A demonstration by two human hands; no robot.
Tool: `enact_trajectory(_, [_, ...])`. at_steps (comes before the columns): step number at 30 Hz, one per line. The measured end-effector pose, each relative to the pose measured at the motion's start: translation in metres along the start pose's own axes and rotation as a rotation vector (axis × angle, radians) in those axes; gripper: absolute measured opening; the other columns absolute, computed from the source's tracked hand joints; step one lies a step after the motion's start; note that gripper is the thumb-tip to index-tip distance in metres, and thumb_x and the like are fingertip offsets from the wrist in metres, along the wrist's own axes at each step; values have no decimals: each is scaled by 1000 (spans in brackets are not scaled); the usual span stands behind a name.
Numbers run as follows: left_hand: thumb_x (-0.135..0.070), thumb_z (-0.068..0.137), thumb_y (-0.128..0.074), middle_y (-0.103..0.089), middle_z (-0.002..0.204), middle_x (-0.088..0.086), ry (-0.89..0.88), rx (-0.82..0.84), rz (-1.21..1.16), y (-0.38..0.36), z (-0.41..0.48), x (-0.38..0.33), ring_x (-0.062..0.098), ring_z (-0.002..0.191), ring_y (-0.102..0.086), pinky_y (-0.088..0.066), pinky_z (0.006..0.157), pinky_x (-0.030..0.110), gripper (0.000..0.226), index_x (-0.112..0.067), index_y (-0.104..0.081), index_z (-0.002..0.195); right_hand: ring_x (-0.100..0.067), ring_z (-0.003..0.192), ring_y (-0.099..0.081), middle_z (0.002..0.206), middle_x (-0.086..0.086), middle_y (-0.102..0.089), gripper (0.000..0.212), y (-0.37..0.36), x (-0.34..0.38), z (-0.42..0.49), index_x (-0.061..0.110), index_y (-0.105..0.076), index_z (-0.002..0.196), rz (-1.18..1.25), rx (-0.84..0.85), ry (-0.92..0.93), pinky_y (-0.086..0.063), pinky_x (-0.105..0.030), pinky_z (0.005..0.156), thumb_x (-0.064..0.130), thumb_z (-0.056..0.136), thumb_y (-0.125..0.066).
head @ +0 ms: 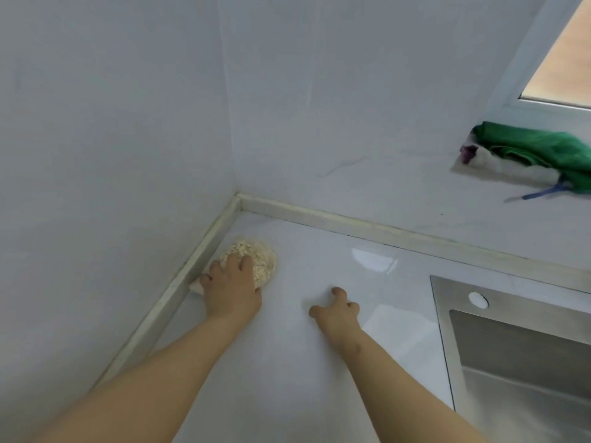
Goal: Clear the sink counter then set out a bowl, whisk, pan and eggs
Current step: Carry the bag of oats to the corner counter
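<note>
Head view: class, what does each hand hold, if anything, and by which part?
The left hand grips the beige scouring pad from above, over its near side; the right hand holds nothing.

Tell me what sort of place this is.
Most likely a home kitchen: a steel sink is set into a glossy white counter that meets the walls in a corner, and the left hand holds a scrubbing pad on that counter.
</note>
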State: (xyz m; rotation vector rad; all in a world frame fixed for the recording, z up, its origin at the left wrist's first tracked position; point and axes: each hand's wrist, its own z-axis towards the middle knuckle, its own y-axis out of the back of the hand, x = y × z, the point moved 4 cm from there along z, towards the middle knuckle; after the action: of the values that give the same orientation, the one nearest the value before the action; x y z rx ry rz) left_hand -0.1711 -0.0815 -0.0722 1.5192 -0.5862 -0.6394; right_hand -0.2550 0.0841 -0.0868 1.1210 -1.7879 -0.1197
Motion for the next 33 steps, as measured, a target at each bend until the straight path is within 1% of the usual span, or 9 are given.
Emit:
enact_trajectory(4, [-33,94,-44,-38,138,6,-52,-16,0,1,-5,3,29,125,-39,-39,99,41,47,-18,-34,136,-29,116,-50,144,-7,-19,69,-4,-8,-20,26,-12,148,-33,-17,71,-40,-43,102,28,89,-49])
enact_trajectory(9, [-31,94,-45,-47,132,6,-96,-45,-157,10,-18,7,26,115,-49,-44,85,34,42,-15,-40,133,-25,122,-47,144,-7,-24,68,-4,-19,-38,25,-15,147,-146,-66,194,-39,-37,103,25,90,-51])
enact_trajectory(14, [-31,89,-54,-59,115,5,-42,54,-419,26,-37,6,24,102,-58,-42,71,28,33,-15,-52,117,-22,121,-46,138,-6,-34,63,-2,-23,-44,24,-22,145,-8,-28,203,-39,-36,104,27,91,-53])
enact_trajectory(19, [-15,82,-69,-66,98,6,153,315,-1184,37,-60,1,20,82,-62,-46,66,27,24,-13,-60,105,-17,95,-55,119,-4,-52,41,3,-15,-58,21,-38,135,441,35,164,-44,-22,72,37,98,-41])
enact_trajectory(21, [-10,84,-66,-69,101,10,237,553,-1536,33,-78,-10,24,85,-66,-53,68,30,30,-7,-59,113,-20,102,-59,120,-6,-58,40,1,-13,-65,19,-45,129,604,93,145,-48,-22,76,43,98,-36])
enact_trajectory(23, [-12,86,-62,-68,111,14,228,698,-1746,27,-93,-24,30,98,-66,-55,77,38,35,-7,-56,120,-23,106,-63,118,-8,-64,47,-3,-12,-70,18,-52,124,816,224,113,-52,-36,89,50,97,-31])
enact_trajectory(26, [-13,89,-60,-64,115,10,103,662,-1614,28,-103,-41,26,101,-64,-55,82,36,37,-10,-49,124,-25,105,-66,115,-10,-68,47,2,-16,-76,17,-57,122,976,260,82,-52,-44,92,51,95,-37])
enact_trajectory(29, [-28,92,-57,-58,115,6,89,558,-1277,27,-102,-51,22,101,-61,-51,81,32,40,-12,-45,126,-25,98,-66,113,-9,-65,35,12,-30,-79,15,-50,119,873,39,106,-56,-41,82,37,92,-54])
enact_trajectory(33, [-53,88,-50,-55,111,4,149,595,-1119,5,-112,-67,24,103,-58,-47,85,31,53,-14,-41,123,-21,95,-67,107,-2,-65,29,9,-45,-86,20,-49,115,692,-58,123,-54,-43,90,30,90,-58])
